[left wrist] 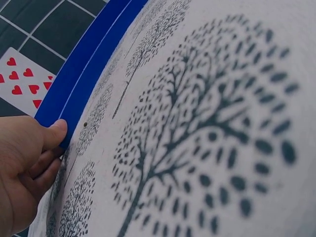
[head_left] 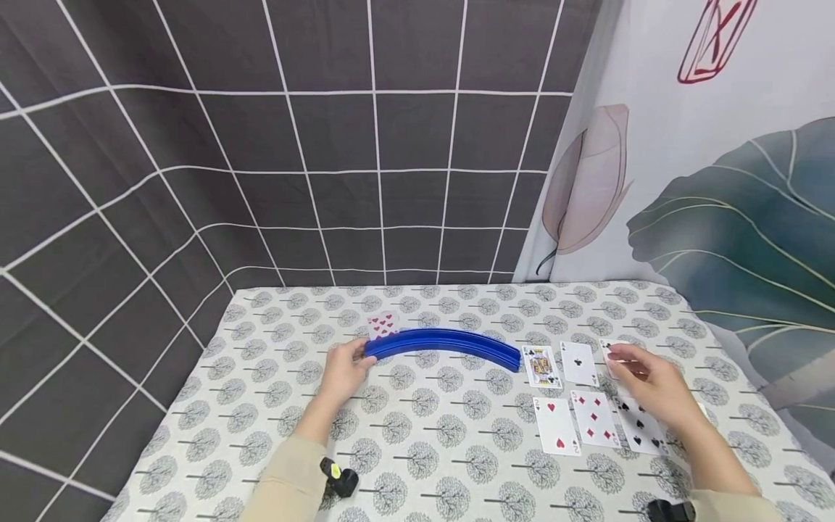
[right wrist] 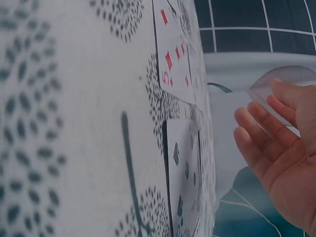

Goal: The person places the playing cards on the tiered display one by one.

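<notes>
My left hand grips the left end of a blue curved card holder, its thumb on the near face. A card with red hearts stands up at that end of the holder, also visible in the left wrist view. My right hand is over the right side of the cards, with loosely bent fingers. Beside its fingertips is a partly hidden card. In the right wrist view the right hand shows relaxed fingers and no clear pinch.
A king of clubs and an ace of clubs lie right of the holder. In the nearer row are a two of hearts, a five of diamonds and a spades card. Curtains hang behind the table.
</notes>
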`<state>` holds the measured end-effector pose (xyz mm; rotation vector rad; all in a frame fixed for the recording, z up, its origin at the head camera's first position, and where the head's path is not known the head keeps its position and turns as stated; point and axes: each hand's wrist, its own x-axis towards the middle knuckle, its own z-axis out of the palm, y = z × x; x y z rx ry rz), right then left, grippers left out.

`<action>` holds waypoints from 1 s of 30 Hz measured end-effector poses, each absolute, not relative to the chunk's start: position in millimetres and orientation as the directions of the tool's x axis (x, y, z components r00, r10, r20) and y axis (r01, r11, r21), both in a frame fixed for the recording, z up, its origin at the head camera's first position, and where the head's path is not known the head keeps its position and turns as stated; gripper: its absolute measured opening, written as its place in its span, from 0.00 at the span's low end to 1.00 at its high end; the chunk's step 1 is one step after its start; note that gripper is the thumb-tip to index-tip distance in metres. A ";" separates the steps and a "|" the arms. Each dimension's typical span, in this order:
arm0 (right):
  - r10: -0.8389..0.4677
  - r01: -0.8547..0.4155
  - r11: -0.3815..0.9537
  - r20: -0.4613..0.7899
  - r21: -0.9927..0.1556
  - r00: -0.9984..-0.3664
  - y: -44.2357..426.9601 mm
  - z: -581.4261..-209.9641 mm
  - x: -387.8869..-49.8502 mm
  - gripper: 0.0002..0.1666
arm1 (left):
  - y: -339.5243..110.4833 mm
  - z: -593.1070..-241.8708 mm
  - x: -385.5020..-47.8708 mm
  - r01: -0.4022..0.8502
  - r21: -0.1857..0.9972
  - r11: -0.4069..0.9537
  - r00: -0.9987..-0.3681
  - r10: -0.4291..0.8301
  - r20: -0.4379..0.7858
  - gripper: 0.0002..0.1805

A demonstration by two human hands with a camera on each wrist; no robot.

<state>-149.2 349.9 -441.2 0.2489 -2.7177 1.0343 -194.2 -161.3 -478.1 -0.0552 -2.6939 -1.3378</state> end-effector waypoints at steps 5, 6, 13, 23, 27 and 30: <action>-0.066 -0.227 0.750 0.270 -0.622 -0.960 355.3 -440.1 -146.6 0.20 | -161.5 -479.6 -194.1 0.083 0.790 0.607 -0.992 -0.029 0.126 0.25; -0.063 -0.223 0.753 0.269 -0.619 -0.961 356.5 -439.7 -145.8 0.20 | -161.7 -479.7 -194.2 0.085 0.789 0.608 -0.991 -0.027 0.128 0.25; -0.025 -0.170 0.785 0.244 -0.596 -0.969 368.2 -442.1 -140.1 0.22 | -162.5 -479.0 -195.3 0.089 0.787 0.610 -0.991 -0.025 0.131 0.25; -0.009 -0.170 0.815 0.281 -0.553 -0.960 389.7 -447.8 -134.0 0.20 | -162.2 -478.4 -194.6 0.076 0.789 0.610 -0.993 -0.029 0.119 0.26; -0.003 -0.170 0.821 0.294 -0.545 -0.956 396.5 -450.0 -132.6 0.20 | -162.1 -477.5 -194.6 0.073 0.796 0.601 -0.993 -0.031 0.115 0.26; -0.001 -0.167 0.825 0.293 -0.540 -0.956 401.1 -452.5 -131.6 0.20 | -161.8 -477.1 -194.8 0.075 0.797 0.599 -0.993 -0.031 0.118 0.26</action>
